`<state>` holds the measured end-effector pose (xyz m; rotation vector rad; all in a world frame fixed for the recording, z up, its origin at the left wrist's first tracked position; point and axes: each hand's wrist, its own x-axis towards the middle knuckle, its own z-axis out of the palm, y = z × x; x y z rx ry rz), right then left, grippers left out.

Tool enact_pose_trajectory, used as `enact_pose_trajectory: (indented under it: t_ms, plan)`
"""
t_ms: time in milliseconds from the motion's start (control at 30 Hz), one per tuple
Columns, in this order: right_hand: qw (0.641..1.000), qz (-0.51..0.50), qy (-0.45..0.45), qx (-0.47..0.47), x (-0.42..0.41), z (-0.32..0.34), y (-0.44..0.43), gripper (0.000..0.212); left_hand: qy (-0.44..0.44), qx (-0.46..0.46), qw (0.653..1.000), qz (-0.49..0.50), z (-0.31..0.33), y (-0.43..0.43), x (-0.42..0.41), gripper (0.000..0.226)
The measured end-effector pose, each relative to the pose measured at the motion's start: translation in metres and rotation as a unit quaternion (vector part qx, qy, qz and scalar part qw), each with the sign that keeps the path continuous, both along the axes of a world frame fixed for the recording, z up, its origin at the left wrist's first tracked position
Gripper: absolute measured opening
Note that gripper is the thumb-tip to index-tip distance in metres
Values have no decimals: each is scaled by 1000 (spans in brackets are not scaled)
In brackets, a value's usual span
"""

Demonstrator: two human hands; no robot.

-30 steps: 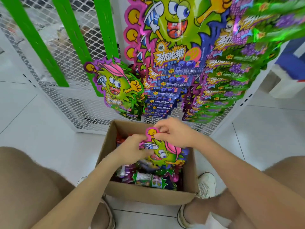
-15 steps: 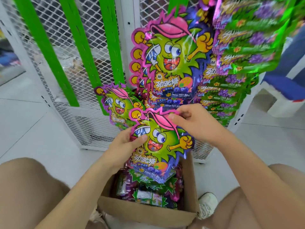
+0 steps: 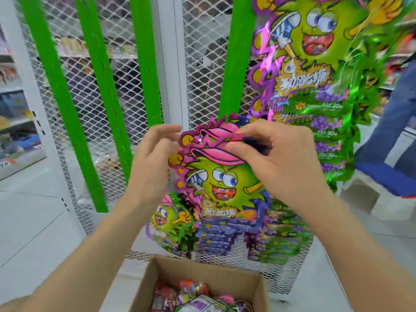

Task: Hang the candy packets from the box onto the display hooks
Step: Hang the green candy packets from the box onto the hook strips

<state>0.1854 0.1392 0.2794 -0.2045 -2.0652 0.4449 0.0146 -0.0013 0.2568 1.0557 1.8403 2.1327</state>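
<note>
Head view, from left to right: green strips (image 3: 67, 109) run up a white wire wall (image 3: 202, 64). The left hand (image 3: 153, 167) is up at the top left edge of a candy packet (image 3: 216, 176). Its fingers are bent there, but it is blurry, so I cannot tell if they pinch the edge or only touch it. The candy packet is held up in the air in front of the wire wall, above the box (image 3: 202, 273). It is upright, with the funny green face looking at us. More packets (image 3: 191, 296) lie in the box, near the bottom of the view. A small hung packet (image 3: 168, 219) shows low down behind the held one. The right hand (image 3: 276, 163) pinches the pink cap at the top of the candy packet, thumb on the front. On the far right, a long row of hung packets (image 3: 315, 64) fills its spot.

I think the step now is getting the top of the packet onto a hook. I cannot see the hook or the hole. To do it well, keep the top flat, find the hole, line it up with the hook tip, then slide it straight back. Do not bump the row on the right.
</note>
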Motion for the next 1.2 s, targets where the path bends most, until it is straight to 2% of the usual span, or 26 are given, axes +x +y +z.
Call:
enact_pose_trajectory:
  t_ms: [67, 167, 300, 367, 433, 633, 733, 900, 1100, 1200]
  plan:
    - [998, -26, 56, 29, -10, 18, 10, 17, 70, 26, 996, 53, 34, 17, 0, 33]
    - [990, -56, 85, 99, -23, 39, 27, 18, 170, -24, 983, 66, 73, 50, -2, 27]
    - [976, -88, 29, 198, -36, 45, 49, 29, 180, -103, 978, 18, 102, 82, -5, 34]
    - [975, -96, -20, 199, -38, 45, 56, 49, 184, -114, 976, 29, 111, 86, -4, 29]
    - [977, -98, -23, 187, -38, 48, 58, 55, 175, -112, 978, 29, 118, 89, -8, 28]
    - [968, -135, 136, 163, -46, 50, 58, 27, 188, -141, 972, 16, 116, 94, -9, 40]
    - [960, -152, 164, 167, -53, 43, 61, 17, 184, -159, 970, 6, 118, 89, -5, 40]
    - [951, -150, 206, 176, -60, 40, 63, 14, 187, -250, 948, -66, 123, 80, -6, 27]
    - [950, -155, 231, 138, -62, 44, 58, 9, 200, -230, 944, -123, 119, 74, -7, 33]
    - [949, -157, 240, 134, -62, 49, 56, 8, 200, -224, 946, -121, 120, 75, -5, 36]
